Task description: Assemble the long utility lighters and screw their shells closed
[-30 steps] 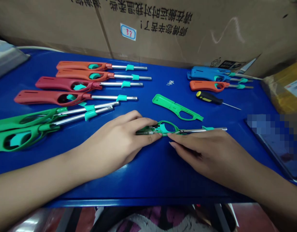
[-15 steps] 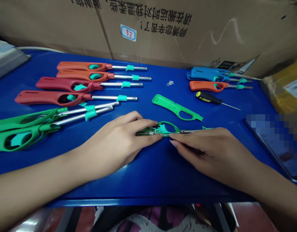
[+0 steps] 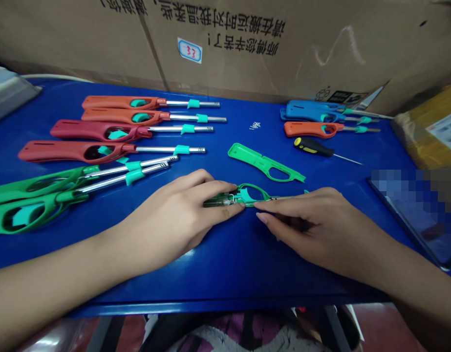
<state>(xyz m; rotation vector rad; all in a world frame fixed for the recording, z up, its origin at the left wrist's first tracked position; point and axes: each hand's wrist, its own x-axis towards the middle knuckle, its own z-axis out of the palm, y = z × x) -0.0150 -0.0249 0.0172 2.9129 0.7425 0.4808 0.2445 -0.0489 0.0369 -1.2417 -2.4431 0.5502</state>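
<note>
An opened green gas lighter [image 3: 263, 194] lies on the blue table, its inner parts and teal trigger showing. My left hand [image 3: 188, 208] is closed over its handle, with index finger and thumb on either side of the body. At the trigger end, the index fingertip of my right hand [image 3: 313, 215] touches the lower edge of the shell. The right thumb sits just below, slightly apart, and the other fingers are curled over the metal tube, which they mostly hide. Beyond both hands lies the loose green shell half [image 3: 260, 164], inner side up.
Several finished-looking lighters, among them a red lighter [image 3: 78, 151] and a green lighter [image 3: 42, 208], lie at left. Blue lighters [image 3: 309, 111], an orange lighter [image 3: 313, 129] and a screwdriver [image 3: 316, 147] lie at right. Small pale wire pieces [image 3: 254, 125], a phone [image 3: 412, 215] and a cardboard box [image 3: 225, 63] surround them.
The whole view has shifted slightly. My right thumb and index finger are a little further apart; my left hand keeps its hold on the green lighter.
</note>
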